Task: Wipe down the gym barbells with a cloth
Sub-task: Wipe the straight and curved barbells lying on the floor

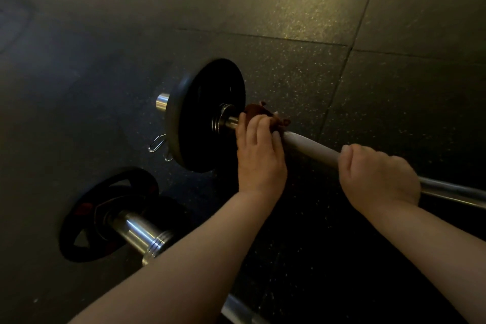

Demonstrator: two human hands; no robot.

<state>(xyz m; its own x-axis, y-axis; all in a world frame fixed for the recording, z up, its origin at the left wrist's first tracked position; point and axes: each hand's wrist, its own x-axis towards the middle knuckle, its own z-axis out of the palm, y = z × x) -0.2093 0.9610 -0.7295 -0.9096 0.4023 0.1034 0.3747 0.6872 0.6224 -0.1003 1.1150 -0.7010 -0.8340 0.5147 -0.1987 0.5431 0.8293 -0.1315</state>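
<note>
Left hand (259, 155) with cloth (259, 112) and right hand (378, 176) on barbell (310, 146).

A steel bar (313, 147) is lying on the floor (289, 21), carrying a black plate (202, 113) on its sleeve. A dark red cloth (259, 111) is bunching around the bar just beside the collar. A second bar (136, 230) with a black plate (105, 214) is lying nearer the floor's near-left edge.

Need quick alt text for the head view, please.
Left hand presses a dark red cloth around a silver steel barbell beside its black round weight plate, while the right hand grips the shaft.
</note>
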